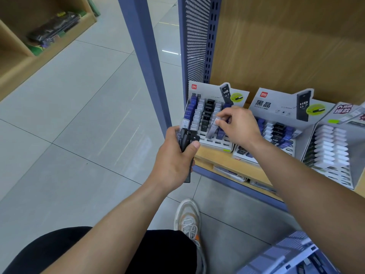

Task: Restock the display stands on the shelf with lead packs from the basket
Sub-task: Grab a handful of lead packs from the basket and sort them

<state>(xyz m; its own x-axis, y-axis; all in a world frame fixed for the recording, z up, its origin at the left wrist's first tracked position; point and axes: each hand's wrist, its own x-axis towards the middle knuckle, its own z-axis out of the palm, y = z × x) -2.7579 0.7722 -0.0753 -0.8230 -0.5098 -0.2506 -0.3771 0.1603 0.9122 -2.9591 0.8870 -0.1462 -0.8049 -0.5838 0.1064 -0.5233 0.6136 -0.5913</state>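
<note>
wearer, viewed from above. shoe [188, 220]: pale white-grey sneaker with white laces and orange accents beside the lacing. black garment [59, 252]: covers the legs, below and left of the shoe. left hand [173, 161] and right hand [240, 125], above the shoe: bare, as are both forearms.

My left hand [173, 157] covers the lower halves of the black packs [187, 139] it grips; their number cannot be told. My right hand [239, 125] hides the top of the grey pack [211, 131] it pinches, and the right columns of the left stand [207, 89]. The right stand [310, 143] and the basket [286, 252] are cut by the frame edge. The goods [53, 32] on the far shelf [19, 76] are blurred.
</note>
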